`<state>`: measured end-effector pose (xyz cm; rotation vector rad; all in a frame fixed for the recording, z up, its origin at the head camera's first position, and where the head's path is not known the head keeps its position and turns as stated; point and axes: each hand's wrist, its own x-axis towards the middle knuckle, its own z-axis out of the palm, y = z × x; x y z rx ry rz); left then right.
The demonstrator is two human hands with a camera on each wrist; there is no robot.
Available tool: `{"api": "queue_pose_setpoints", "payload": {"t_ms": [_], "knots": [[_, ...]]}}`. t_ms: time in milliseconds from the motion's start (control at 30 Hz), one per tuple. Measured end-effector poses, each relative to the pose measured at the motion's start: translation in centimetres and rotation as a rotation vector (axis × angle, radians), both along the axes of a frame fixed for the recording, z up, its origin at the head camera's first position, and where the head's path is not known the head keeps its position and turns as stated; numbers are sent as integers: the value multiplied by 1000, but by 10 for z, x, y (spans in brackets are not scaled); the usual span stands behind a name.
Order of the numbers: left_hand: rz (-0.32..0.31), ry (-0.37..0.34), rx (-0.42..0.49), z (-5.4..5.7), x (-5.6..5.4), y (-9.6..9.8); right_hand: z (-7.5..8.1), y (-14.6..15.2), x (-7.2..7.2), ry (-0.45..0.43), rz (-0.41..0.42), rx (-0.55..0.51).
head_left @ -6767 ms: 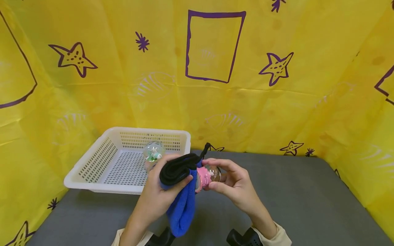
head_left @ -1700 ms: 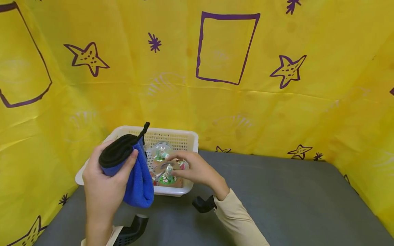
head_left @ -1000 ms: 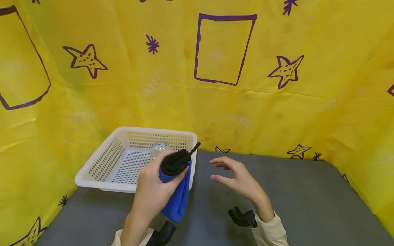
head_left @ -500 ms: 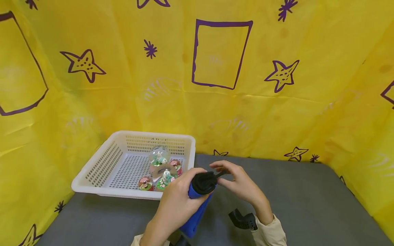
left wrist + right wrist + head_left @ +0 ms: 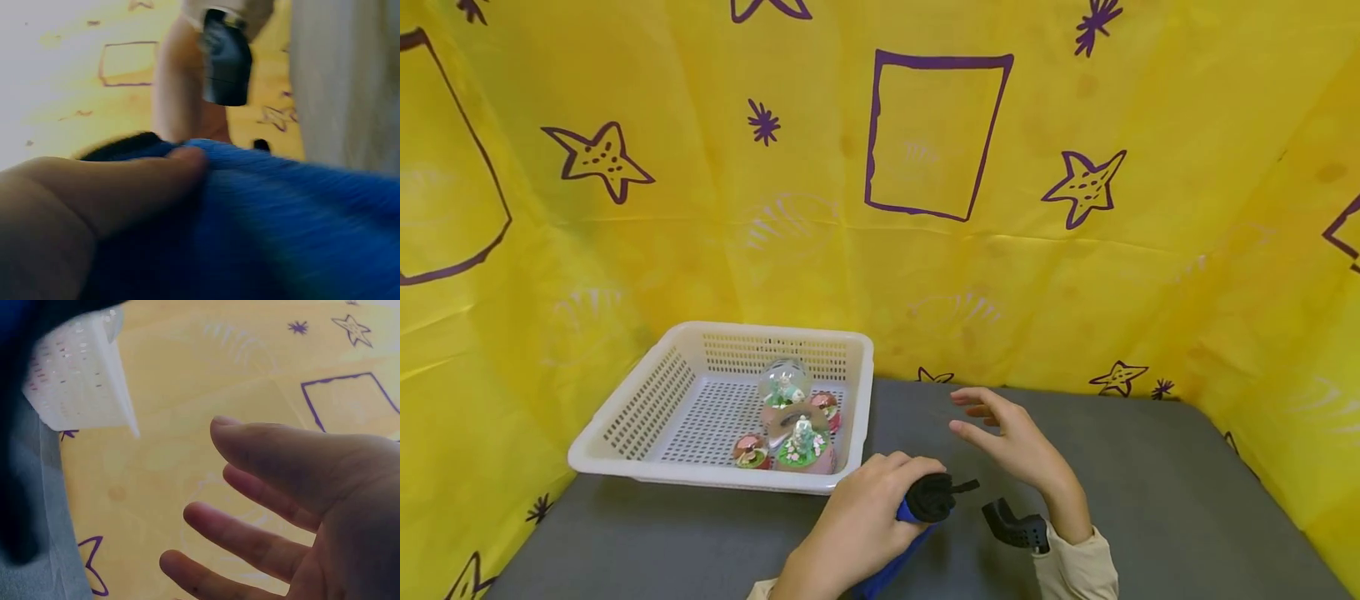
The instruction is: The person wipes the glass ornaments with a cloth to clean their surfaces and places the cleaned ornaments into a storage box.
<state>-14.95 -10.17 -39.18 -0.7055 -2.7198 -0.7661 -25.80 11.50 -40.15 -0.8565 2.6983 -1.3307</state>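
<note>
My left hand (image 5: 868, 512) grips a rolled blue cloth with black trim (image 5: 931, 497) above the table, in front of the basket. A black loop (image 5: 964, 486) sticks out from the cloth's end towards the right hand. In the left wrist view the thumb (image 5: 134, 187) presses on the blue fabric (image 5: 294, 212). My right hand (image 5: 1018, 442) hovers right of the cloth, fingers spread and relaxed, holding nothing. In the right wrist view its fingertips (image 5: 200, 515) are apart and bare.
A white perforated basket (image 5: 700, 473) stands at the left on the grey table (image 5: 1150, 492). Grouped at its right side are a tall clear snow globe (image 5: 784, 382), another with green and pink flowers (image 5: 805, 446), and small pink globes (image 5: 751, 452). A yellow patterned curtain (image 5: 925, 267) surrounds the table.
Earlier, both hands held a small pink snow globe against the cloth; later the right hand reached into the basket. Since then the cloth has moved right and lower, and the right hand has left its loop.
</note>
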Motion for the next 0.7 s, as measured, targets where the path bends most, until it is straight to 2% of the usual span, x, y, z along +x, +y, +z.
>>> {"api": "queue_pose_setpoints", "payload": {"t_ms": [67, 167, 267, 367, 467, 567, 700], "knots": [[-31, -55, -77, -3, 0, -1, 0, 0, 0, -16, 13, 12], [-119, -161, -158, -5, 1, -4, 1, -3, 0, -43, 37, 36], [-198, -237, -183, -6, 3, -8, 2, -5, 1, -69, 58, 52], [-227, -244, -169, -7, 3, -10, 3, -4, 3, -71, 53, 58], [-202, -245, -138, -9, 1, -10, 1, 0, 4, -27, 33, 83], [-143, -216, -109, -10, -4, -10, -2, 4, 3, 27, -1, 141], [-32, -136, -80, -12, -21, -6, -6, 13, -7, 90, -41, 233]]}}
